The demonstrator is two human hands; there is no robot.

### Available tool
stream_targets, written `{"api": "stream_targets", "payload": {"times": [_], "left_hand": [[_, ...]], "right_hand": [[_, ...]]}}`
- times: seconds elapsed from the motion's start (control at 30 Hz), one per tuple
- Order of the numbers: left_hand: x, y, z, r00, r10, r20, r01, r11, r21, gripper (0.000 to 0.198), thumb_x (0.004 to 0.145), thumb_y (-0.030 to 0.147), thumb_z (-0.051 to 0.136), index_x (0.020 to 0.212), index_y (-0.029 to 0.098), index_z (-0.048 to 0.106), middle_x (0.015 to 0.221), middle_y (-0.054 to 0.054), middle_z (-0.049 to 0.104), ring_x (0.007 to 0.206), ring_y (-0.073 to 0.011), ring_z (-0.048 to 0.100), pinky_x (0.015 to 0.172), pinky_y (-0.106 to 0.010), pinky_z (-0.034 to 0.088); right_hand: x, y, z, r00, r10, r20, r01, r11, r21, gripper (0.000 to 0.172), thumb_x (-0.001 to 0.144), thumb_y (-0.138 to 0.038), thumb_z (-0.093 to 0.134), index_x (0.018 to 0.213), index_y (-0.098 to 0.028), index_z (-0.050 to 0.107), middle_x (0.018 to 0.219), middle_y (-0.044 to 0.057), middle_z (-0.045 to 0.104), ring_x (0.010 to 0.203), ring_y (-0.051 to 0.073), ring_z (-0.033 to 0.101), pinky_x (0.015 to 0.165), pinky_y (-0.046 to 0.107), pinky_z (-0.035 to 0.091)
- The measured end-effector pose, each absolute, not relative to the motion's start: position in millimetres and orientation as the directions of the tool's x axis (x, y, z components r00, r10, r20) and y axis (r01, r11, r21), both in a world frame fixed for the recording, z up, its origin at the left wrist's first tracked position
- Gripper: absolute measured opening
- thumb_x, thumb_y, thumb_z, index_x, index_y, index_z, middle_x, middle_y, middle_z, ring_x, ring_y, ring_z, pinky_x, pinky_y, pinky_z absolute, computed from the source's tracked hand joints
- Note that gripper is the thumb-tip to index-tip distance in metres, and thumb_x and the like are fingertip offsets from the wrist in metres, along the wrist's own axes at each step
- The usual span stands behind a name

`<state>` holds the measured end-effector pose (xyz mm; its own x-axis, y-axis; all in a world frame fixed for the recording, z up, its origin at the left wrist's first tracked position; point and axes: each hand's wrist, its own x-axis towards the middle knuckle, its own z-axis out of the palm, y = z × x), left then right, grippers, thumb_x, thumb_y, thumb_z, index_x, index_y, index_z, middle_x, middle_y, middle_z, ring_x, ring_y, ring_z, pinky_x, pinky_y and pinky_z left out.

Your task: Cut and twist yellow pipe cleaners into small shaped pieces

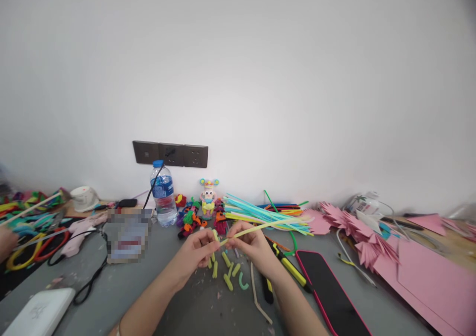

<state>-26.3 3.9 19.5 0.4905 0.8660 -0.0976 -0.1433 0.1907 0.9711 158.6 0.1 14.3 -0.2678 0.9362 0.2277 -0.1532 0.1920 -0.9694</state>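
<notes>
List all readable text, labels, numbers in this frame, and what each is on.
Nothing can be quoted.
Bottle label: blue with white print, too small to read.
White container: barcode and palm picture, digits too small.
Box: pixelated, unreadable.
White case: faint mark, unreadable.
Stem in left hand and right hand: no print.

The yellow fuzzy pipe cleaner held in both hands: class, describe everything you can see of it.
The yellow fuzzy pipe cleaner is a long, thin, soft-looking stem, nearly straight, rising slightly rightward. The left hand pinches its near end; the right hand grips it just beside. Its free end reaches over the pile of pale blue and yellow pipe cleaners; contact there is unclear.
</notes>
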Motion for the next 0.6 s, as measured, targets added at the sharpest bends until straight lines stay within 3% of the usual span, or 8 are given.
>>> {"api": "stream_targets", "payload": {"times": [0.2, 0.47, 0.6], "left_hand": [[-26.6, 3.3, 15.4, 0.58, 0.804, -0.128, -0.033, 0.18, 0.983, 0.037, 0.07, 0.048, 0.074, 0.068, 0.016, 0.055, 0.064, 0.005, 0.049, 0.049, -0.0053, 0.028, 0.047, -0.02, 0.02], [-30.6, -0.9, 18.5, 0.717, 0.67, -0.192, 0.165, 0.104, 0.981, 0.025, 0.068, 0.041, 0.075, 0.068, 0.017, 0.068, 0.064, 0.001, 0.062, 0.061, -0.0126, 0.051, 0.06, -0.022, 0.036], [-31.4, 2.0, 15.0, 0.689, 0.709, -0.149, 0.19, 0.022, 0.982, 0.026, 0.074, 0.041, 0.069, 0.07, 0.016, 0.069, 0.064, 0.001, 0.063, 0.061, -0.0133, 0.052, 0.059, -0.022, 0.036]], "right_hand": [[163.8, 1.1, 16.5, -0.336, 0.91, 0.241, -0.174, 0.191, -0.966, 0.019, 0.073, -0.033, 0.077, 0.077, -0.017, 0.068, 0.077, 0.002, 0.062, 0.066, 0.013, 0.055, 0.059, 0.023, 0.044], [167.7, -1.9, 9.4, -0.561, 0.825, 0.069, -0.16, -0.026, -0.987, 0.021, 0.068, -0.03, 0.08, 0.075, -0.015, 0.067, 0.069, -0.001, 0.064, 0.061, 0.012, 0.06, 0.059, 0.024, 0.048], [164.6, -0.8, 11.0, -0.491, 0.866, 0.099, -0.16, 0.022, -0.987, 0.024, 0.069, -0.032, 0.08, 0.074, -0.015, 0.063, 0.066, -0.002, 0.062, 0.059, 0.011, 0.058, 0.059, 0.023, 0.047]]}}
